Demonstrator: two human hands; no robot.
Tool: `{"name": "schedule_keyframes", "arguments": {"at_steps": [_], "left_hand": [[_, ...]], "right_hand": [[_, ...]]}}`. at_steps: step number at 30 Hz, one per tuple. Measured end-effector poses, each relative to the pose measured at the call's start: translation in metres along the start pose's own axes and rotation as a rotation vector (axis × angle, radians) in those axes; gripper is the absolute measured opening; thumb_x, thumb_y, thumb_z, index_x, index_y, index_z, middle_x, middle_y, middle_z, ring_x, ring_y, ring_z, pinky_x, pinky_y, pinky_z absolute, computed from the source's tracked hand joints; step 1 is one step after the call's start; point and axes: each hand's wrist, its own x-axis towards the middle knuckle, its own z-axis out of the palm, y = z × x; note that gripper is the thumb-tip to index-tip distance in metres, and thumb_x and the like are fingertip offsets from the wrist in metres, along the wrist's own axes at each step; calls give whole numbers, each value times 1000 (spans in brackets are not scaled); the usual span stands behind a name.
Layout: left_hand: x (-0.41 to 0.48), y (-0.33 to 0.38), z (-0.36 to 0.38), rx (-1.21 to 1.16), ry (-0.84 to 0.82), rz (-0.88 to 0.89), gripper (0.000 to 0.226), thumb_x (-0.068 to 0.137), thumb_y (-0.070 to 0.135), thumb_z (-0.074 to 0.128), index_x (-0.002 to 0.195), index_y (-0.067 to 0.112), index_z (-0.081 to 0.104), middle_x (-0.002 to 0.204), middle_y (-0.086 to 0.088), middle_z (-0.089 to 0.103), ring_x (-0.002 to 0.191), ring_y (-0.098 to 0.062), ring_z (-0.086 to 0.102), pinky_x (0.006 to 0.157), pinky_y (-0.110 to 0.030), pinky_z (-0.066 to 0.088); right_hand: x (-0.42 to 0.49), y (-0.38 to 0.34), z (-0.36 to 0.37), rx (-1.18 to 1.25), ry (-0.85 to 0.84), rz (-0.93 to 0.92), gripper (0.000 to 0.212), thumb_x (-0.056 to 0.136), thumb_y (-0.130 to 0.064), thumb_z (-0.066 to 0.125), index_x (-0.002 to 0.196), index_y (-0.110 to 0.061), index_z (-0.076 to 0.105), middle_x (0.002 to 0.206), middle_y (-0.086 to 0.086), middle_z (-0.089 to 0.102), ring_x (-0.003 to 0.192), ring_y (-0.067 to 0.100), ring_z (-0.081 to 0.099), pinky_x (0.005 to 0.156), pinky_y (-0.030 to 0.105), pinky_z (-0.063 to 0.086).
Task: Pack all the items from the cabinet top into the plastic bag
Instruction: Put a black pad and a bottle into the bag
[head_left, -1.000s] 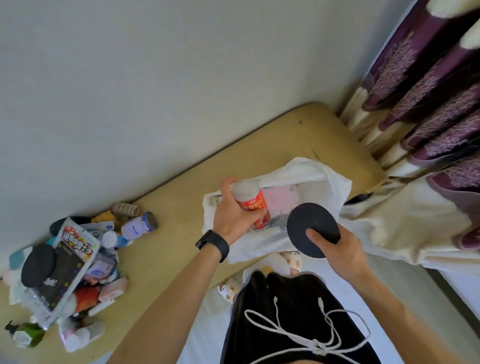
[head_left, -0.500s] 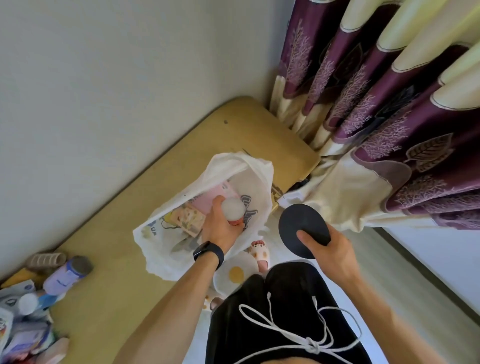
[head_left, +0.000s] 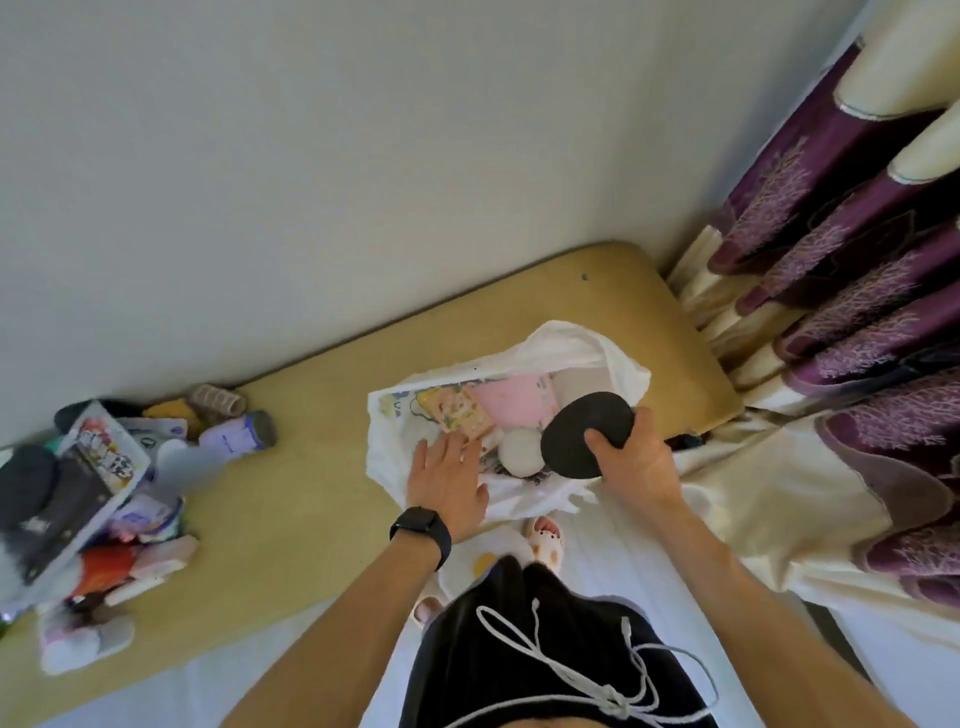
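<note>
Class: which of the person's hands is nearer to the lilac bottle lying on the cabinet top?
Left. The left hand lies open over the plastic bag, right of the lilac bottle; the right hand, gripping a black disc, is farther right.

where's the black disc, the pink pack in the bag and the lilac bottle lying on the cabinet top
black disc (head_left: 571, 434), head view, middle of its dark face
pink pack (head_left: 517, 404), head view, centre of its pink front
lilac bottle (head_left: 228, 435), head view, pale body beside the grey cap
</note>
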Motion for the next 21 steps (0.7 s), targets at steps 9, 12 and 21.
{"name": "schedule_keyframes", "arguments": {"at_steps": [9, 12, 21], "left_hand": [[-46, -57, 3, -24, -47, -208, 67, 98, 57, 26, 157, 27, 11, 165, -2, -3, 151, -29, -9, 119, -54, -6], [-54, -65, 6, -101, -37, -234, 71, 98, 57, 27, 157, 28, -2, 165, 1, -8, 151, -24, -7, 121, -51, -2], [-82, -87, 22, -409, 67, -307, 73, 97, 47, 38, 156, 29, 0, 165, 4, -4, 151, -22, 1, 122, -43, 6]], "right_hand": [[78, -21, 62, 501, -353, 371, 52, 92, 5, 54, 141, 4, 37, 123, 23, 56, 97, 31, 61, 65, 32, 55], [68, -21, 66, 158, -291, 192, 75, 86, -9, 64, 149, -12, 24, 139, 18, 46, 118, 36, 51, 93, 46, 48], [-35, -32, 67, -221, -16, -555, 31, 93, -16, 61, 123, -22, 63, 125, -3, 62, 117, 19, 55, 95, 27, 39]]}}
